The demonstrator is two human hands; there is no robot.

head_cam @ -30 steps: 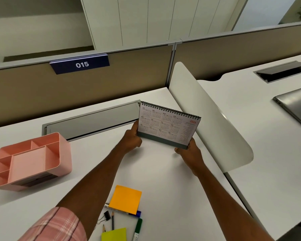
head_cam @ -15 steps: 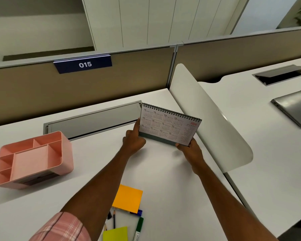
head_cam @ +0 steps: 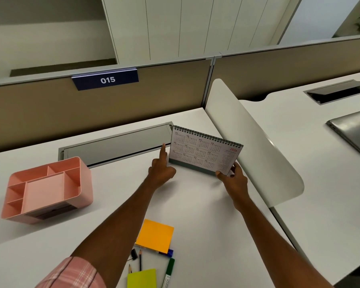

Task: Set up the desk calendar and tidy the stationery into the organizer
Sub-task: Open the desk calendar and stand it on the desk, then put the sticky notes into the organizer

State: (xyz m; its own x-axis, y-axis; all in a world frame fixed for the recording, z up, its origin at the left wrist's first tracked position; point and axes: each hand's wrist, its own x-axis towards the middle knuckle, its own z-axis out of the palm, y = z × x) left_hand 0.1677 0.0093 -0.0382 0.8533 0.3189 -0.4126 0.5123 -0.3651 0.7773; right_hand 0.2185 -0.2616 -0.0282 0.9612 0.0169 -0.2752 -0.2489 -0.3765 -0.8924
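My right hand [head_cam: 233, 180] pinches the lower right corner of the calendar [head_cam: 204, 151], I think to steady it upright on the worktop [head_cam: 195, 204]. My left hand [head_cam: 161, 173] grips nothing, forefinger straight beside its left edge. The organizer [head_cam: 44, 190] sits well left of it.

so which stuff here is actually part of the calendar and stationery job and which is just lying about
For the job: desk calendar, pink organizer, orange sticky notes, yellow sticky notes, green marker, blue marker, pencils, binder clip.

Just lying about: laptop, 015 sign, cable hatch.
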